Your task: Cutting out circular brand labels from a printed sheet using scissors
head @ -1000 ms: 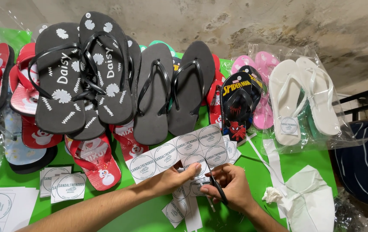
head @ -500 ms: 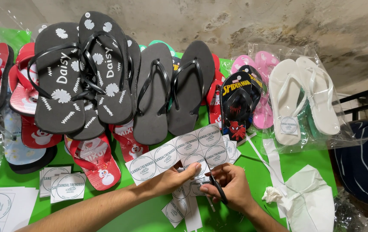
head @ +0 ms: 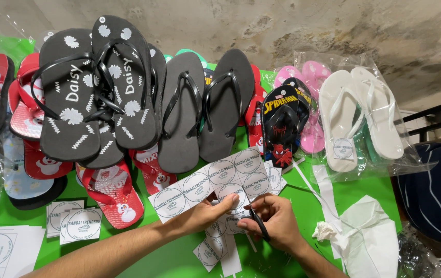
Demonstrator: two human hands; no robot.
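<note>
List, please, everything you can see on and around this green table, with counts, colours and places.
label sheet: one, white with round labels, held over table centre
scissors: one, dark, at sheet's lower edge
cut labels: small stack, white, front left
patterned sandals: pair, black and white, back left
plain sandals: pair, black, back centre
bagged sandals: pair, white, back right
table: one, green
left hand: holds sheet
right hand: holds scissors

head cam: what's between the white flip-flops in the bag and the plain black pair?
In the head view, a small black character-print pair overlapping a pink pair lies between the white flip-flops and the plain black pair.
</note>
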